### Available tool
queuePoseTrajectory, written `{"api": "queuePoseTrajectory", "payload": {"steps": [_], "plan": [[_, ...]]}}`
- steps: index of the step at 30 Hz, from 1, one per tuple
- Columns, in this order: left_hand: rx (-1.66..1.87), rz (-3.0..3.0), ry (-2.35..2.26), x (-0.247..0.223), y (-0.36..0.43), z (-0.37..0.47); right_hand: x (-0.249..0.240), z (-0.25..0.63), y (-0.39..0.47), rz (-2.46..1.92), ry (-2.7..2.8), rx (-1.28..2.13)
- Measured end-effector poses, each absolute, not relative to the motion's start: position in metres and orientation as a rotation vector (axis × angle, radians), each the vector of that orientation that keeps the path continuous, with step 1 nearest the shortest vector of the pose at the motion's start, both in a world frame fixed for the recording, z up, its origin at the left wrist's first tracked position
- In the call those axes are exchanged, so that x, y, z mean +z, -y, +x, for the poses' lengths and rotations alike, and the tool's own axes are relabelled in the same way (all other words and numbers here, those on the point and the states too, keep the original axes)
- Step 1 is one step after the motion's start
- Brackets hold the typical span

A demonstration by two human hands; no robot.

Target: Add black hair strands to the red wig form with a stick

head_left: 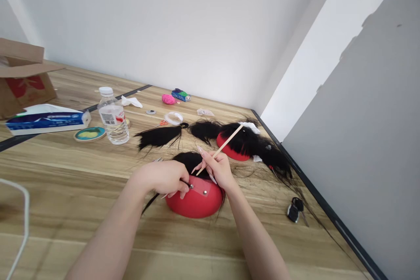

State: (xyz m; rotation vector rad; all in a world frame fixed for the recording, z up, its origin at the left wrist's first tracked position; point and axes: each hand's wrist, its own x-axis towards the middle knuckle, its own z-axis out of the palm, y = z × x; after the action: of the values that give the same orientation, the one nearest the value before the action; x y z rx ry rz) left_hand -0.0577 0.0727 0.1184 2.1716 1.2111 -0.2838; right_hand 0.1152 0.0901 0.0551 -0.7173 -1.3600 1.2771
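Red dome [193, 206] sits front and centre on the counter [82, 197]

Far left, a cardboard box [28, 72] stands open, a blue tissue pack [46, 121] beside it, then a water bottle [113, 119], capped and upright! Now the middle: the left hand [167, 177] works at the dome's left side, fingers pinching a small black item [186, 183] by a silver pin [192, 187]. Black hair [187, 160] crosses the far side. And the right hand [217, 168], fingers closed round a pale stick [226, 142], slants it upward! Further right, a second red dome [234, 153] lies beneath more hair; a key fob [293, 212] rests nearby.

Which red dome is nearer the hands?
The front dome, bearing the clear patch; the rear dome sits farther back, to the right.
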Motion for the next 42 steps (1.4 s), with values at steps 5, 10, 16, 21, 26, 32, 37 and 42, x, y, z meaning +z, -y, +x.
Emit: {"api": "queuePoseTrajectory", "payload": {"steps": [5,10,16,21,26,32,37,42], "plan": [[-0.280,2.153,-1.216,0.118,-0.074,-0.058,0.056,0.115,-0.090,-0.742,1.371,1.277],[-0.279,2.151,-1.200,0.117,-0.076,-0.061,0.057,0.114,-0.090,-0.715,1.339,1.319],[-0.261,2.145,-1.226,0.121,-0.075,-0.065,0.053,0.115,-0.093,-0.738,1.334,1.324],[-0.239,2.144,-1.250,0.126,-0.075,-0.069,0.052,0.116,-0.093,-0.721,1.319,1.348],[-0.197,2.107,-1.186,0.128,-0.076,-0.078,0.055,0.115,-0.091,-0.699,1.321,1.343],[-0.140,2.067,-1.035,0.130,-0.076,-0.089,0.058,0.116,-0.090,-0.752,1.343,1.305],[-0.109,2.066,-1.008,0.133,-0.075,-0.094,0.055,0.117,-0.091,-0.733,1.346,1.312],[-0.107,2.053,-1.036,0.134,-0.074,-0.096,0.050,0.119,-0.093,-0.701,1.354,1.321]]}}
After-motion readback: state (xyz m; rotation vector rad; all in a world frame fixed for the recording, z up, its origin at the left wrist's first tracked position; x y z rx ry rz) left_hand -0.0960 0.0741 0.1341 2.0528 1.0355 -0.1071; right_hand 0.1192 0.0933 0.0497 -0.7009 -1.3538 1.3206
